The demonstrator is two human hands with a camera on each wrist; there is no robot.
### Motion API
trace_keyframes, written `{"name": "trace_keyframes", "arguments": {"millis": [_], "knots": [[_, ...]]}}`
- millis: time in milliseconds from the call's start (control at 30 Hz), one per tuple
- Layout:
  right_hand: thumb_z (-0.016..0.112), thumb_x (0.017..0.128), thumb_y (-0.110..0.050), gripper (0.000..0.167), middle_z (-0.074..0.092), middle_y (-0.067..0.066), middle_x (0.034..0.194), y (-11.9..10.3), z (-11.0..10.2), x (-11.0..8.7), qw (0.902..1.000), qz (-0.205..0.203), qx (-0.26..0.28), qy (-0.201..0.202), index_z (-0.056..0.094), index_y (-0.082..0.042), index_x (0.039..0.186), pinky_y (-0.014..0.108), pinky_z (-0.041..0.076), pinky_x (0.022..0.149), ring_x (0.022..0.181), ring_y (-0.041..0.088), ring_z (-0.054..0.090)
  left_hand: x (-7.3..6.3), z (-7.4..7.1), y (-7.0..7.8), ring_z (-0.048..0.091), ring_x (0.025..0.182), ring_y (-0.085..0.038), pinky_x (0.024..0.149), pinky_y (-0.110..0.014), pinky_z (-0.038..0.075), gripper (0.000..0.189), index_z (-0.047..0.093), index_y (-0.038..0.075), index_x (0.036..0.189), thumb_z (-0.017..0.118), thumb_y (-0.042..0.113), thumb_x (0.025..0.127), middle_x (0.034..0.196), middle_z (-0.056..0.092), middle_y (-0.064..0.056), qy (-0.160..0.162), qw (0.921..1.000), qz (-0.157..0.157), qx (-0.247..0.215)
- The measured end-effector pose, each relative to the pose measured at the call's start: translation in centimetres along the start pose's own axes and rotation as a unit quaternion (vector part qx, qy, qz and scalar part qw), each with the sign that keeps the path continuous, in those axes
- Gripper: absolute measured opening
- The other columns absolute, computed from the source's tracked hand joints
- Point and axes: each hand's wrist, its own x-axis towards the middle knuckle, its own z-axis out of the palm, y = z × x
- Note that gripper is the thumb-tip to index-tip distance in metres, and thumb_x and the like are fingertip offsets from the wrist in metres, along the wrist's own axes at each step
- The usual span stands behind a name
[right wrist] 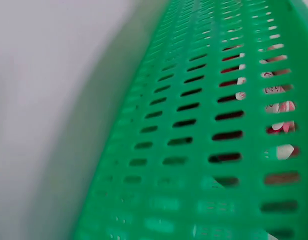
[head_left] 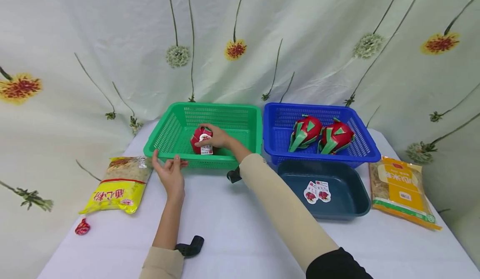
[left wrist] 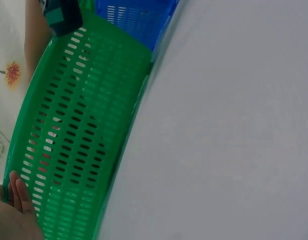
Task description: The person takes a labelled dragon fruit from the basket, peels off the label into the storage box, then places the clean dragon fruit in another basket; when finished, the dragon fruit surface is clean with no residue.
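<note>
In the head view my right hand point(head_left: 218, 137) holds a round red fruit point(head_left: 198, 139) down inside the green basket point(head_left: 241, 161). A white label point(head_left: 206, 144) with a printed picture lies on the fruit's front, partly under the fingers. At the basket's front left, my left hand point(head_left: 171, 177) touches the rim, its fingers fairly straight. The left wrist view shows these fingers point(left wrist: 21, 195) against the basket's slotted outer wall point(left wrist: 79, 125). Through the slots of the basket wall point(right wrist: 201, 115) in the right wrist view, only bits of red and white show; the right hand is mostly hidden there.
Right of the green basket stands a blue basket point(head_left: 275, 156) with two red-and-green dragon fruits point(head_left: 308, 130). A dark tray point(head_left: 348, 195) before it holds two labels point(head_left: 323, 191). Food bags lie left point(head_left: 121, 183) and right point(head_left: 403, 189). A small red item point(head_left: 82, 227) lies front left.
</note>
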Motion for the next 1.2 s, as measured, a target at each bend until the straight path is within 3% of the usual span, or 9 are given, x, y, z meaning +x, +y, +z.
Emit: {"name": "trace_keyframes", "arguments": {"millis": [167,300,433,567,667,833,900,967,1200], "knots": [[0.072,0.08,-0.028,0.074,0.045,0.008,0.131,-1.6,-2.1,-1.9,0.9991,-0.031,0.012,0.027,0.033,-0.021,0.143,0.03,0.051,0.075,0.109,0.021,0.048,-0.1,-0.1,0.0,0.058,0.065,-0.016,0.069,-0.023,0.051,0.064,0.015,0.014,0.144,0.053,0.011,0.093,0.075,0.051,-0.008,-0.007,0.9999,0.005,-0.007],[0.074,0.079,-0.028,0.077,0.044,0.006,0.132,-4.0,-5.0,-4.6,0.9945,-0.083,0.0,0.064,0.032,-0.028,0.143,0.031,0.051,0.077,0.111,0.02,0.048,0.4,0.0,0.0,0.059,0.064,-0.017,0.068,-0.023,0.051,0.065,0.014,0.013,0.144,0.054,0.009,0.092,0.073,0.05,-0.008,-0.008,0.9997,0.007,-0.024],[0.074,0.079,-0.025,0.079,0.04,0.005,0.135,-5.5,-7.5,-9.9,0.9841,-0.161,0.002,0.074,0.03,-0.028,0.144,0.029,0.051,0.079,0.112,0.017,0.048,0.6,0.0,-0.1,0.059,0.063,-0.017,0.067,-0.024,0.051,0.065,0.015,0.014,0.144,0.054,0.009,0.092,0.072,0.049,-0.008,-0.006,0.9993,0.003,-0.037],[0.075,0.078,-0.028,0.081,0.033,-0.002,0.142,-5.1,-8.9,-16.2,0.9766,-0.213,-0.018,0.024,0.029,-0.031,0.145,0.029,0.05,0.081,0.121,0.015,0.041,0.5,0.0,-0.2,0.059,0.063,-0.017,0.067,-0.024,0.051,0.066,0.014,0.014,0.144,0.054,0.009,0.092,0.072,0.049,-0.007,-0.007,0.9989,-0.001,-0.045],[0.075,0.077,-0.029,0.08,0.035,-0.006,0.142,-3.8,-8.7,-20.7,0.9784,-0.201,-0.032,-0.036,0.032,-0.033,0.144,0.03,0.05,0.08,0.123,0.016,0.038,0.3,0.2,-0.4,0.058,0.063,-0.017,0.066,-0.023,0.051,0.066,0.014,0.014,0.145,0.054,0.009,0.092,0.072,0.05,-0.007,-0.005,0.9989,-0.004,-0.046],[0.075,0.078,-0.027,0.07,0.048,-0.005,0.127,-1.9,-5.9,-25.9,0.9879,-0.07,0.03,-0.135,0.04,-0.038,0.138,0.03,0.052,0.076,0.113,0.018,0.048,0.2,0.3,-0.3,0.057,0.063,-0.016,0.066,-0.023,0.051,0.064,0.014,0.015,0.144,0.053,0.008,0.093,0.073,0.049,-0.007,-0.004,0.9993,-0.01,-0.037],[0.075,0.078,-0.026,0.068,0.05,-0.004,0.125,-0.8,-4.5,-26.6,0.9842,-0.031,0.061,-0.164,0.042,-0.038,0.136,0.03,0.052,0.077,0.112,0.019,0.049,0.2,0.3,-0.2,0.057,0.063,-0.016,0.067,-0.023,0.051,0.064,0.014,0.014,0.144,0.052,0.008,0.093,0.073,0.049,-0.007,-0.006,0.9993,-0.009,-0.035],[0.075,0.077,-0.023,0.068,0.05,-0.004,0.125,0.4,-3.2,-26.6,0.9791,-0.026,0.079,-0.185,0.043,-0.037,0.136,0.031,0.052,0.077,0.113,0.018,0.048,0.2,0.2,-0.1,0.057,0.063,-0.017,0.067,-0.024,0.051,0.065,0.013,0.013,0.144,0.052,0.007,0.093,0.073,0.05,-0.009,-0.009,0.9992,-0.008,-0.037],[0.077,0.075,-0.024,0.074,0.033,-0.002,0.144,3.3,-0.5,-24.6,0.9736,-0.133,0.022,-0.184,0.041,-0.031,0.14,0.025,0.048,0.083,0.126,0.018,0.035,-0.2,0.3,1.0,0.057,0.065,-0.018,0.068,-0.025,0.051,0.063,0.014,0.012,0.143,0.051,0.005,0.093,0.075,0.05,-0.01,-0.018,0.9994,-0.013,-0.028]]}}
